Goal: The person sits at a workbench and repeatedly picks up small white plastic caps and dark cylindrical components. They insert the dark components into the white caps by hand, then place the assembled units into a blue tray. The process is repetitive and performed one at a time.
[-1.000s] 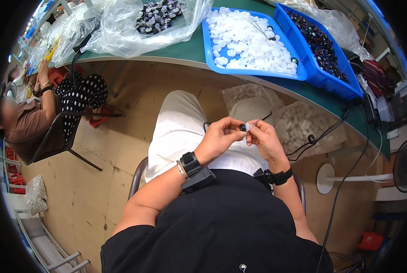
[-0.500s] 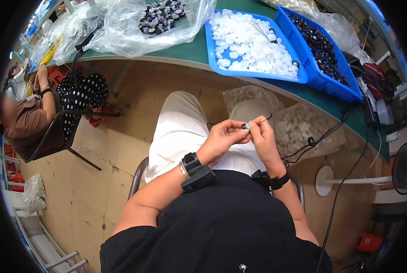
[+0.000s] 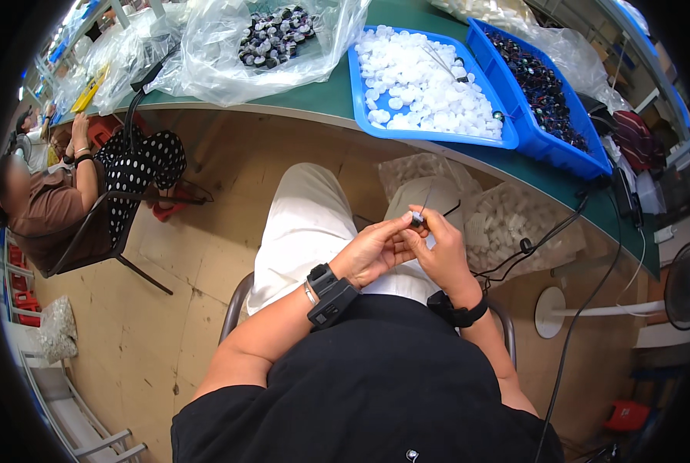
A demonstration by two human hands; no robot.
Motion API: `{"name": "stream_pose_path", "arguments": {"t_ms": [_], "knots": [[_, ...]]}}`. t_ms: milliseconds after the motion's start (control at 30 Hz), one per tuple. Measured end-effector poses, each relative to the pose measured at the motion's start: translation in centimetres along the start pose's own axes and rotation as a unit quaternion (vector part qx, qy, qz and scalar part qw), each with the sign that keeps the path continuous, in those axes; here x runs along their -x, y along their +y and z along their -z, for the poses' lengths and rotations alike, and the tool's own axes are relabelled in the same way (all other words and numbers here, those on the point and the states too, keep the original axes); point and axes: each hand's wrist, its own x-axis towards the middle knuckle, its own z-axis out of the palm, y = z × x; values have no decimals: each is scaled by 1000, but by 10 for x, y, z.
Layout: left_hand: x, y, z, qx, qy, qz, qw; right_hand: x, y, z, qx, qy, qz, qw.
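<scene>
Above my lap, a small black-and-white part (image 3: 416, 219) with a thin wire standing up from it sits between the fingertips of both hands. My left hand (image 3: 376, 251) pinches it from the left, fingers curled below. My right hand (image 3: 443, 251) closes on it from the right with thumb and forefinger; a thin dark wire sticks out beyond that hand. The part is too small to name exactly. On the bench ahead stands a blue tray (image 3: 360, 127) of small white round caps (image 3: 406, 73). Beside it is a deeper blue bin (image 3: 565, 158) of dark wired parts (image 3: 538, 85).
A clear plastic bag (image 3: 206, 73) on the green bench (image 3: 314, 89) holds a pile of black-and-white parts (image 3: 277, 35). Bags of white pieces (image 3: 514, 220) lie under the bench. Black cables (image 3: 526, 247) hang at the right, near a fan (image 3: 683, 285). A seated person (image 3: 67, 201) works at left.
The small part has turned, and its thin wire now points upward. My right hand has shifted slightly left and down, with its fingers repositioned. The view has tilted a little.
</scene>
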Motion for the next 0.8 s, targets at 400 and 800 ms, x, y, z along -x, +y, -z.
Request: {"name": "stream_pose_path", "arguments": {"t_ms": [400,800], "knots": [[-4,-3,5,83,-10,73,994,-2,6,7,147,49,197,968],[0,4,2,45,-19,53,997,-6,10,8,133,30,207,969]]}}
